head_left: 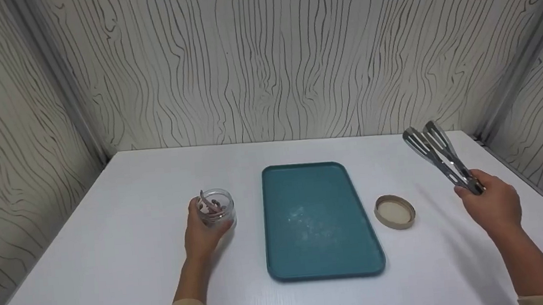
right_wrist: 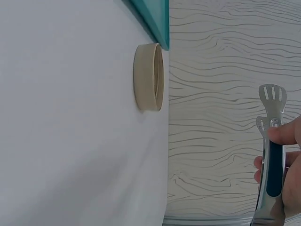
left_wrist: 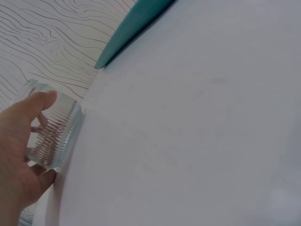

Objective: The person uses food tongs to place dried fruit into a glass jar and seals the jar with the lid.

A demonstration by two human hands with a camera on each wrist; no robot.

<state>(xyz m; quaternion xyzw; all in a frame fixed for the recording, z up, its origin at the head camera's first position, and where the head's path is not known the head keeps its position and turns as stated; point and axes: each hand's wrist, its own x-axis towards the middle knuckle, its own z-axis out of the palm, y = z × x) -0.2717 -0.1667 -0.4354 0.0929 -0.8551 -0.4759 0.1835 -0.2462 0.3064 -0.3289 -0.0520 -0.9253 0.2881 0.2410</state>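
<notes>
My left hand (head_left: 202,234) grips a clear glass jar (head_left: 228,220) from its left side, thumb and fingers curled round it. Inside the jar are brownish-pink pieces (head_left: 213,206), one of which sticks up near the rim; in the left wrist view they look like thin ribbed strips (left_wrist: 52,136), though their kind is unclear. Metal tongs (head_left: 441,157) with slotted ends are held in my right hand (head_left: 494,202), raised above the table's right side. The tongs' two ends stand apart with nothing between them. A dark blue grip panel (right_wrist: 274,169) shows on their handle in the right wrist view.
Between the hands lies a teal rectangular tray (head_left: 324,251) with pale smudges on its surface. A round beige lid (head_left: 394,212) rests upside down right of the tray. The white table (head_left: 114,264) is bounded by wood-pattern panels (head_left: 263,60) at the back and sides.
</notes>
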